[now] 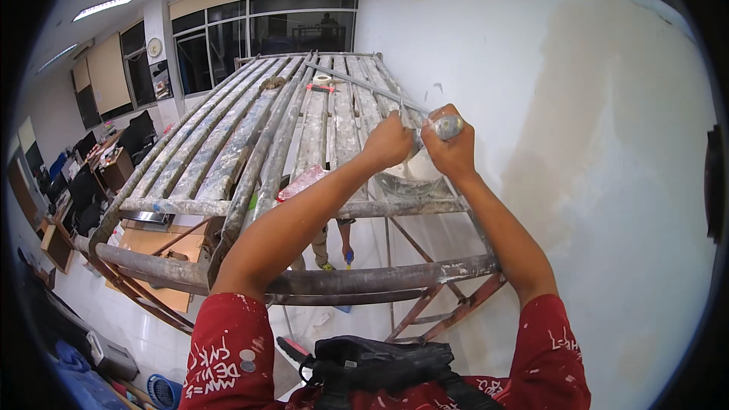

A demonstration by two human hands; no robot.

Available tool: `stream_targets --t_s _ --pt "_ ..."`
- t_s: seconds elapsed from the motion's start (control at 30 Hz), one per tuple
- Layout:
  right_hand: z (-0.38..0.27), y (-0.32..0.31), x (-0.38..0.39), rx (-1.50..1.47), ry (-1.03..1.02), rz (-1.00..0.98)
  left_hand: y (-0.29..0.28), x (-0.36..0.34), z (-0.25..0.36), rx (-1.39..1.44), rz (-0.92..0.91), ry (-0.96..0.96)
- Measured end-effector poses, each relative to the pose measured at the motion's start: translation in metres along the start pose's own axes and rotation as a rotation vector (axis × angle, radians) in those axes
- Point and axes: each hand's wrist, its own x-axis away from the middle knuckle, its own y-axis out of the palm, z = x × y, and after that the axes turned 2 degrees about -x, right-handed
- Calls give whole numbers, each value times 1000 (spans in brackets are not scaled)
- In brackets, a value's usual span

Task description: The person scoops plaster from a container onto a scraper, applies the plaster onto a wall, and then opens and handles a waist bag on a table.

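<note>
Both my hands are raised over the far right part of the paint-spattered scaffold deck (186, 175). My left hand (389, 140) is closed on a thin tool (402, 106), whose shape is hard to make out. Just right of it, my right hand (448, 156) grips a tool with a rounded, speckled grey end (448, 127). Beneath my hands sits a shallow grey container (406, 186) with white material in it. A crumpled pink plastic bag (300, 182) lies left of the container. A long grey bar (353, 83) runs diagonally across the planks behind my hands.
A tape roll (322, 80), a pink-handled tool (320, 88) and a brown lump (272, 83) lie farther along the deck. A patched white wall (600, 167) is at right. Desks and chairs (87, 197) line the left. A person's legs (320, 247) show below the deck.
</note>
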Motion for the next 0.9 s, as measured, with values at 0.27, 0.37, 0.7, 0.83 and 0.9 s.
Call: stream_targets --t_s 0.27,0.37,0.7,0.83,0.9 --pt "8 -12 -8 51 163 172 -1 -4 -4 27 57 24" --pt "16 -13 -10 69 182 242 -1 -6 -6 14 72 42" --pt "45 -25 -16 -68 387 95 -11 1 -16 260 64 -29" --pt "21 -18 -16 -5 472 111 -8 2 -44 189 149 10" --pt "21 -21 -15 87 460 110 -6 5 -38 224 143 5"
